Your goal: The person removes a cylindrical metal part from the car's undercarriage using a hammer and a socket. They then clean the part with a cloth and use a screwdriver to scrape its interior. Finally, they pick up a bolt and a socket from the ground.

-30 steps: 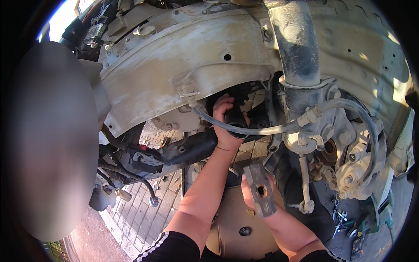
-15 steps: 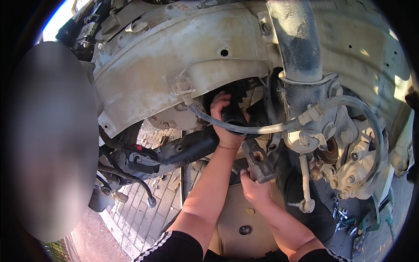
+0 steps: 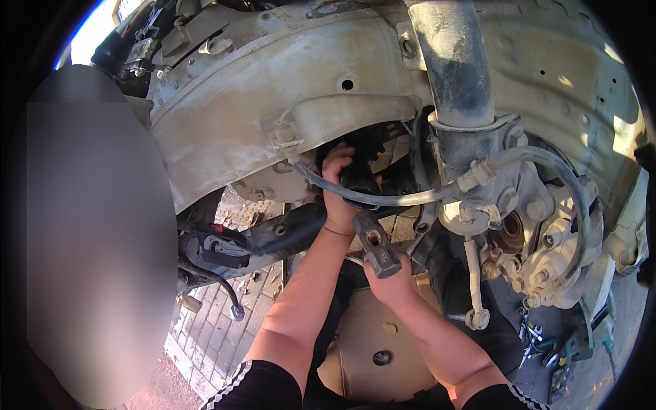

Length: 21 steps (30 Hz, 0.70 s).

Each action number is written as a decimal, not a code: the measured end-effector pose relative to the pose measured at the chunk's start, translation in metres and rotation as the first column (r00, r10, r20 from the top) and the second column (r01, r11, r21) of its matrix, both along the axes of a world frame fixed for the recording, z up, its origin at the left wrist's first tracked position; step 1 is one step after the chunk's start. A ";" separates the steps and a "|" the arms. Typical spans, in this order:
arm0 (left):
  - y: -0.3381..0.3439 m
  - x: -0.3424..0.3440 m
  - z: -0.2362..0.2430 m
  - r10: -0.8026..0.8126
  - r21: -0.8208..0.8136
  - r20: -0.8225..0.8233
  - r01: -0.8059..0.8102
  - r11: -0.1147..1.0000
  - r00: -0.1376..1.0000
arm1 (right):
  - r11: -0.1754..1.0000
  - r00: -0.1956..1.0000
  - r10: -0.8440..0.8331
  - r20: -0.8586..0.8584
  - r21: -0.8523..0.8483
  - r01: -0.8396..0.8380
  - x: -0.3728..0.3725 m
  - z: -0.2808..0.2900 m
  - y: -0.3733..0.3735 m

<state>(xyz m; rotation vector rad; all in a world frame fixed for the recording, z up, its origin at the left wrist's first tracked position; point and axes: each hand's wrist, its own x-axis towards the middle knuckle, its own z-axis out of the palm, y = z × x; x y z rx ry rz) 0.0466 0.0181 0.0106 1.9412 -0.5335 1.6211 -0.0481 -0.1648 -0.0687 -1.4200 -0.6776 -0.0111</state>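
My left hand (image 3: 337,165) reaches up under the wheel-arch panel, its fingers wrapped round a black cylindrical part (image 3: 359,183). The far end of that part is lost in shadow. Below and close to its near end is the head of a hammer (image 3: 378,246), a worn steel block with an eye in its side. My right hand (image 3: 396,281) is closed on the hammer behind the head; most of the handle is hidden. A grey rubber hose (image 3: 396,201) crosses in front of the black part and my left hand.
A dusty strut (image 3: 456,75) and a brake caliper (image 3: 557,239) hang at right, with a thin link rod (image 3: 475,280) below. A black frame arm (image 3: 290,229) runs left. Cardboard (image 3: 383,328) lies beneath me; several wrenches (image 3: 533,335) are at lower right. A blurred shape fills the left.
My right hand has brought the hammer left and slightly up, nearer the black part's end. My left hand keeps its grip. The blurred shape at left covers more of the view.
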 end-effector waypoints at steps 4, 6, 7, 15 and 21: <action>0.007 -0.022 0.009 0.105 0.091 -0.130 -0.094 0.991 0.986 | 1.000 1.000 0.007 0.010 -0.007 -0.007 0.007 0.002 -0.003; 0.001 -0.027 0.009 0.191 0.112 -0.133 -0.177 0.978 0.973 | 1.000 1.000 -0.015 0.013 -0.009 0.015 0.007 0.002 -0.002; -0.003 -0.026 0.007 0.204 0.089 -0.100 -0.195 0.977 0.974 | 1.000 0.999 -0.031 0.010 0.002 0.031 0.006 0.001 -0.001; -0.019 0.014 -0.004 0.046 -0.244 0.029 -0.038 0.969 0.998 | 0.976 0.991 -0.135 0.025 0.179 0.128 0.000 -0.006 -0.001; -0.024 0.008 0.002 0.217 -0.131 0.032 -0.211 0.969 0.976 | 0.962 0.949 -0.264 0.173 0.116 0.247 -0.015 0.000 -0.013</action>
